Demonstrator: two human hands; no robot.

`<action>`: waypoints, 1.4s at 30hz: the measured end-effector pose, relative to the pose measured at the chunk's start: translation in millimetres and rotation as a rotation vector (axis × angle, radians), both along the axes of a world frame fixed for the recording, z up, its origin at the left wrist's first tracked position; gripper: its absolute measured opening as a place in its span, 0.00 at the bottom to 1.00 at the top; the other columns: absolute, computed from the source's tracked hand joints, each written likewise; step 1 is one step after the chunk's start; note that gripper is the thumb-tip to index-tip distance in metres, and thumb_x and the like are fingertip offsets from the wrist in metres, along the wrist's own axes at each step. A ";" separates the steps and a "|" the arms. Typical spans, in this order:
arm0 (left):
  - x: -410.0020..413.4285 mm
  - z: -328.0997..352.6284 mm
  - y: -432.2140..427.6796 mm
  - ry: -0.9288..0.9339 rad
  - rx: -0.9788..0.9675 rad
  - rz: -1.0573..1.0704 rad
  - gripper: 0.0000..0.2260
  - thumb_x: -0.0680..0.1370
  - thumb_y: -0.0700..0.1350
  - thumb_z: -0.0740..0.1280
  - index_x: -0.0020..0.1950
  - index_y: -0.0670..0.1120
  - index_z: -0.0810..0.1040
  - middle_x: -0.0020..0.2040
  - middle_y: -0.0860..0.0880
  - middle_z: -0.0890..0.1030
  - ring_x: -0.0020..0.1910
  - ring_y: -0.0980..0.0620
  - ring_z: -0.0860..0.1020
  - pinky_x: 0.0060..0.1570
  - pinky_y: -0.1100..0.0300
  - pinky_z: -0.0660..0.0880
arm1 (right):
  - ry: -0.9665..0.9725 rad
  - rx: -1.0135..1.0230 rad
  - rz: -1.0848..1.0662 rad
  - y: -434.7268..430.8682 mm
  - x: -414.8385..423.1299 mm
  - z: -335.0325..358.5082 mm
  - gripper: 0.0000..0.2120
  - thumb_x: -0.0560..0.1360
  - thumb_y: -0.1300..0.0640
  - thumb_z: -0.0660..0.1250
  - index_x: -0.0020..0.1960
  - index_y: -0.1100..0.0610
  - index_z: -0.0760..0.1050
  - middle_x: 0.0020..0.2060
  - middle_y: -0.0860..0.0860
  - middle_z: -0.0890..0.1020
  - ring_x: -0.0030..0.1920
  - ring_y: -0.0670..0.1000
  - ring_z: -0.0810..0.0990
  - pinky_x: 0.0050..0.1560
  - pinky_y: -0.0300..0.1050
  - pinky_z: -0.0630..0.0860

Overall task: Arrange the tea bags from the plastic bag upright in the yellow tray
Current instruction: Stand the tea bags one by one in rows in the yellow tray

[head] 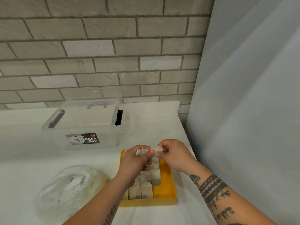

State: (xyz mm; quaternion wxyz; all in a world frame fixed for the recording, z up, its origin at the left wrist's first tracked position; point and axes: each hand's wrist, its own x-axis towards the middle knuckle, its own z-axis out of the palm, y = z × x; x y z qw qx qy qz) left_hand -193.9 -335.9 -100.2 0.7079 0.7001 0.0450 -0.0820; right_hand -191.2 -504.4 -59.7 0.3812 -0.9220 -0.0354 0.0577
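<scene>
The yellow tray point(165, 190) lies on the white table in front of me, with several tea bags point(146, 187) standing upright in rows along its left and middle. Above the tray's far end, my left hand point(134, 163) grips a small bunch of tea bags point(141, 151). My right hand point(174, 156) pinches one tea bag point(156, 151) by its top, right beside the left hand's bunch. The crumpled clear plastic bag point(68, 185) lies left of the tray, with pale tea bags dimly visible inside.
A clear lidded storage box point(87, 125) with a "CASA BOX" label stands behind the tray to the left. A brick wall runs along the back, and a grey panel point(251, 111) rises at the table's right edge.
</scene>
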 end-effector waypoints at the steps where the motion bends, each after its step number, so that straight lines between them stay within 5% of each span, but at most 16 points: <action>1: -0.2 -2.6 3.5 0.006 0.000 0.017 0.03 0.79 0.43 0.72 0.50 0.44 0.84 0.38 0.45 0.85 0.35 0.51 0.80 0.38 0.57 0.80 | 0.019 -0.013 -0.007 -0.1 0.1 -0.7 0.02 0.76 0.50 0.72 0.48 0.46 0.80 0.41 0.43 0.82 0.43 0.45 0.80 0.44 0.42 0.80; 7: 5.4 -21.2 29.3 0.006 0.037 0.128 0.03 0.79 0.42 0.71 0.47 0.46 0.85 0.42 0.45 0.86 0.36 0.48 0.80 0.37 0.54 0.79 | 0.215 -0.242 0.043 7.1 -7.0 -14.3 0.05 0.72 0.61 0.70 0.43 0.50 0.78 0.39 0.45 0.80 0.38 0.45 0.80 0.33 0.36 0.73; 11: 5.1 -30.7 34.8 0.017 0.056 0.114 0.03 0.79 0.42 0.71 0.47 0.46 0.85 0.41 0.45 0.86 0.36 0.48 0.80 0.37 0.54 0.79 | 0.298 -0.434 0.094 22.6 -11.5 -26.2 0.13 0.73 0.65 0.71 0.57 0.57 0.78 0.53 0.53 0.82 0.51 0.52 0.83 0.49 0.43 0.82; 15: 5.2 -33.4 35.4 0.012 0.049 0.104 0.03 0.79 0.43 0.71 0.47 0.46 0.85 0.40 0.45 0.86 0.35 0.49 0.79 0.35 0.55 0.78 | 0.283 -0.507 0.113 32.5 -11.0 -35.9 0.15 0.74 0.65 0.70 0.60 0.60 0.76 0.57 0.56 0.80 0.56 0.55 0.80 0.50 0.42 0.76; 27: 1.3 -31.5 40.0 -0.002 -0.054 0.082 0.02 0.79 0.39 0.71 0.48 0.42 0.83 0.39 0.44 0.84 0.34 0.48 0.79 0.35 0.54 0.79 | 0.175 -0.524 0.062 46.8 -14.2 -60.5 0.13 0.78 0.61 0.66 0.62 0.57 0.75 0.58 0.55 0.78 0.57 0.54 0.78 0.54 0.43 0.75; 34: 1.3 -31.2 41.4 0.008 -0.097 0.076 0.02 0.79 0.40 0.71 0.49 0.41 0.82 0.39 0.44 0.84 0.33 0.48 0.78 0.34 0.55 0.79 | 0.183 -0.497 -0.065 44.4 -18.5 -70.3 0.13 0.77 0.61 0.68 0.61 0.57 0.74 0.57 0.51 0.78 0.56 0.51 0.79 0.46 0.36 0.71; 42: 0.6 -27.2 44.4 0.018 -0.119 0.053 0.02 0.79 0.38 0.71 0.49 0.39 0.82 0.38 0.44 0.83 0.32 0.49 0.78 0.34 0.55 0.80 | 0.120 -0.485 -0.141 56.6 -29.4 -80.1 0.10 0.83 0.60 0.58 0.58 0.55 0.76 0.56 0.51 0.80 0.54 0.49 0.80 0.49 0.37 0.72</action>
